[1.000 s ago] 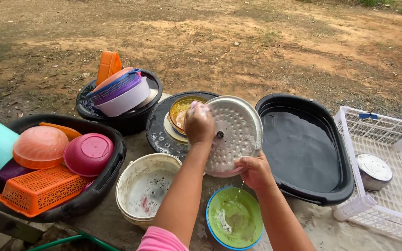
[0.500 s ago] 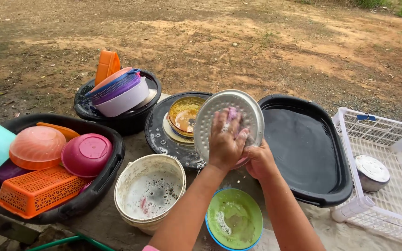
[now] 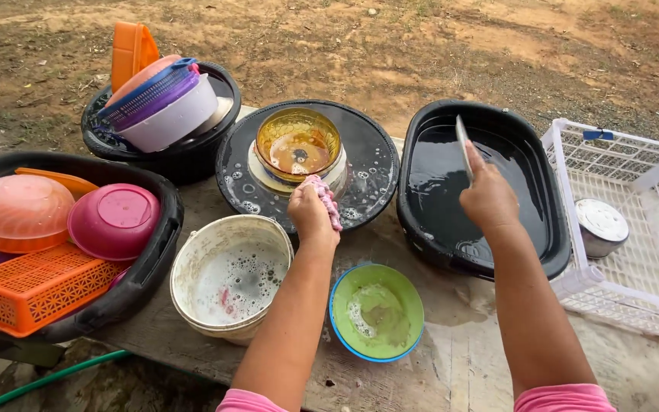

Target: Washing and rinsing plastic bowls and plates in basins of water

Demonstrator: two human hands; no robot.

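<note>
My left hand grips a pink cloth above the near rim of the round black basin, where an amber glass bowl sits on stacked plates amid suds. My right hand holds the perforated metal lid edge-on over the dark water in the oval black tub. A green bowl with a blue rim lies between my arms. A white bucket with soapy water stands left of it.
A black tub at left holds pink bowls and an orange basket. Another black tub behind holds stacked plastic ware. A white crate at right contains a steel pot. A green hose lies below.
My right hand carried the metal lid from in front of me to the right, over the oval tub. My left hand left the lid and dropped toward the round basin with the cloth.
</note>
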